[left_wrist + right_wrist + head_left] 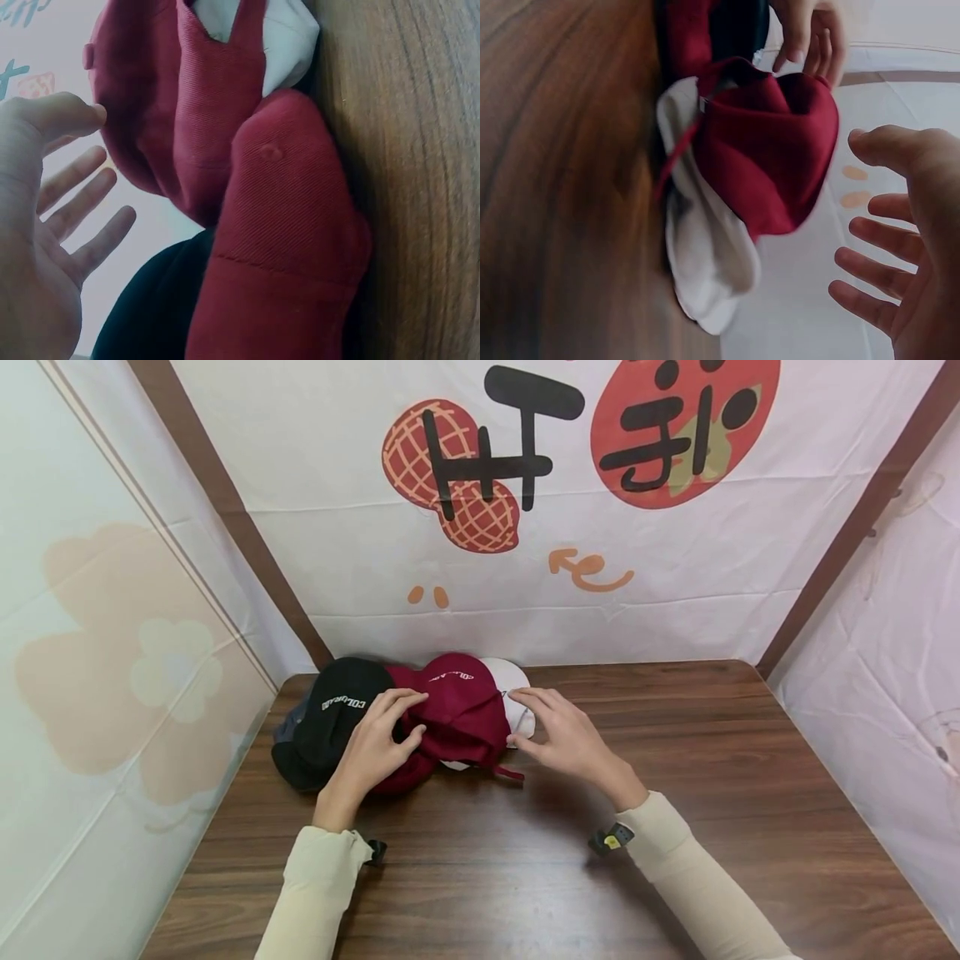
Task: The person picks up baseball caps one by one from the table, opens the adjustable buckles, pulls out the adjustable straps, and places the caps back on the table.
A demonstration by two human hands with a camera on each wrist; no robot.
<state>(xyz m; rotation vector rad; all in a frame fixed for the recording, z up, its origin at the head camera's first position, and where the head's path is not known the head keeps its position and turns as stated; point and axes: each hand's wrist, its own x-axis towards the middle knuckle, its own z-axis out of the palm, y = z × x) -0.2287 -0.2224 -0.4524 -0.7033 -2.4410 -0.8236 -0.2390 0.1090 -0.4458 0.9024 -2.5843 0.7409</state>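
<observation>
Left hand (375, 747), right hand (573, 743): fingers apart, gripping nothing. Red cap (467, 714) overlaps white cap (504, 673); snagging its loose strap (510, 773) could drag both.

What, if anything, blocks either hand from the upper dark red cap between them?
Nothing visible does: the left hand and right hand flank the upper dark red cap with no object in between. The white cap lies partly beneath it; the black cap sits to its left.
</observation>
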